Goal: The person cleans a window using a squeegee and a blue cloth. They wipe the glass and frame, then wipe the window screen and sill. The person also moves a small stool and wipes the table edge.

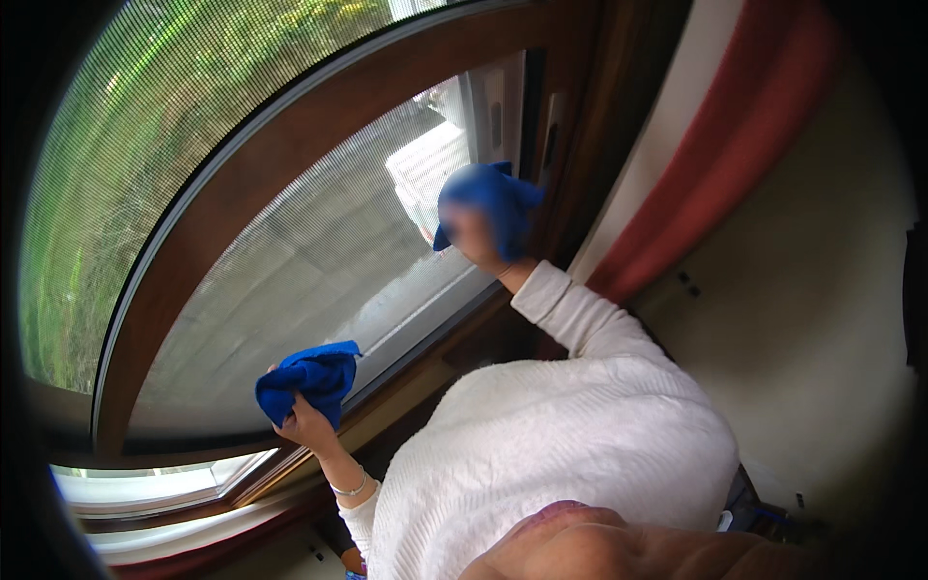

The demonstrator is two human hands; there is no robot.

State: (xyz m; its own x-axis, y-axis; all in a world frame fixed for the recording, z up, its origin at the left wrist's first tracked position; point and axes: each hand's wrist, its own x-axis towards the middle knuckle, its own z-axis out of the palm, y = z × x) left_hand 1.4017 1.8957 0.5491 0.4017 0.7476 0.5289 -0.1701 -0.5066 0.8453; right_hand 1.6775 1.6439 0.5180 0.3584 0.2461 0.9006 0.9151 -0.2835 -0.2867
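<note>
My left hand (308, 424) grips a bunched blue cloth (319, 380) in front of the lower left part of the window pane (290, 254). Farther up and to the right, my right hand (471, 230) holds another blue cloth (496, 203) at the right part of the pane; hand and cloth are blurred there, and the cloth covers some of the fingers. Whether either cloth touches the glass I cannot tell. A brown frame (210, 210) surrounds the pane.
A window handle or latch (552, 134) sits on the frame at the upper right. Beside it hangs a red and white curtain (714, 145), with a pale wall (790, 312) beyond. At the lower left, a second window (159, 482) stands above another curtain (210, 540).
</note>
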